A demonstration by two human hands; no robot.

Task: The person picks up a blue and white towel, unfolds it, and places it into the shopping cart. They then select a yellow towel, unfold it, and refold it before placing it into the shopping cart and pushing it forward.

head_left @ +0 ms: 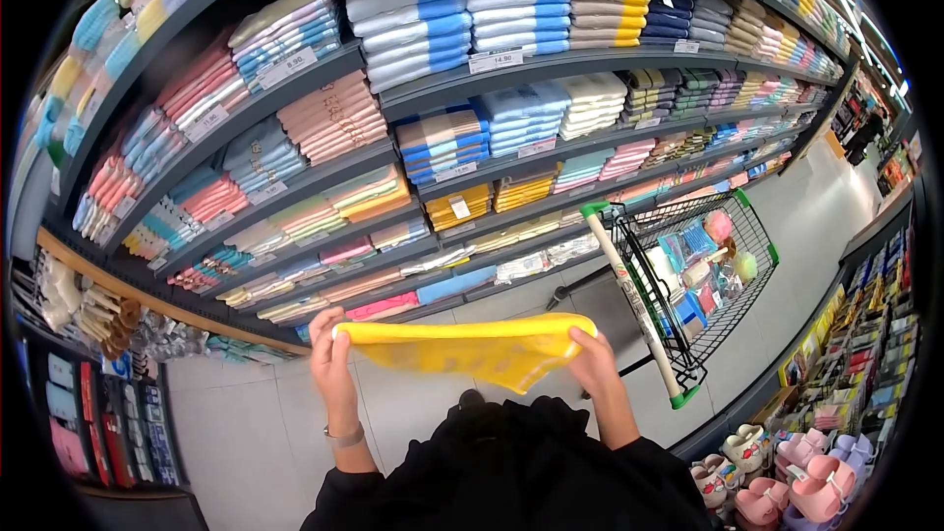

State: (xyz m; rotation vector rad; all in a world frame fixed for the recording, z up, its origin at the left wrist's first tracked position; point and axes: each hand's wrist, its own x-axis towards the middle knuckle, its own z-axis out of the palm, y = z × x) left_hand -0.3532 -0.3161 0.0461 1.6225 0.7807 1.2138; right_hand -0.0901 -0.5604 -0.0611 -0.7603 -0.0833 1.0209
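A yellow towel (462, 342) is stretched out between my two hands, above the floor and in front of my body. My left hand (329, 346) pinches its left end, thumb on top. At the other end, my right hand (590, 356) is closed on the towel's corner. The upper edge is folded and pulled nearly straight, while the lower part hangs down to a point right of the middle. A faint pattern shows on the hanging part, too blurred to read.
Shelves (492, 59) of folded towels with price tags curve across the front. A shopping cart (688, 285) holding several packaged goods stands to the right. Clogs (787, 477) are displayed at lower right, and brushes (93, 305) hang at far left. Grey floor tiles (236, 423) run between.
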